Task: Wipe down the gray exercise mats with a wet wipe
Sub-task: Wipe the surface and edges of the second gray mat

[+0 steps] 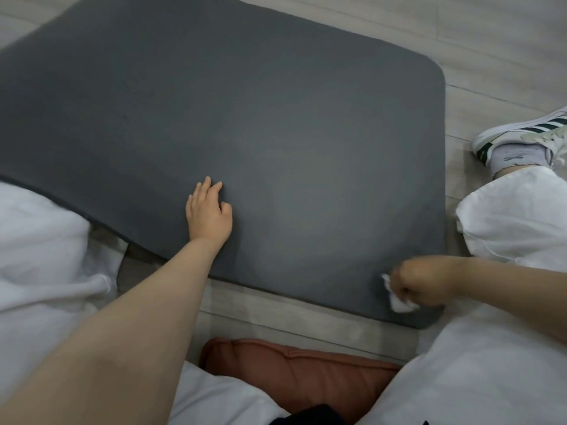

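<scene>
A large dark gray exercise mat (pixel 245 118) lies on the light wood floor and fills most of the head view. My left hand (pixel 208 211) rests flat on the mat near its front edge, fingers straight. My right hand (pixel 420 282) is curled round a crumpled white wet wipe (pixel 399 300) and presses it on the mat's front right corner. The hand looks blurred. The mat's front left edge lifts over my left leg.
My legs in white trousers (pixel 506 216) flank the mat on both sides. A white sneaker (pixel 521 139) with dark stripes lies on the floor to the right. A reddish-brown cushion (pixel 300 369) sits under me at the bottom.
</scene>
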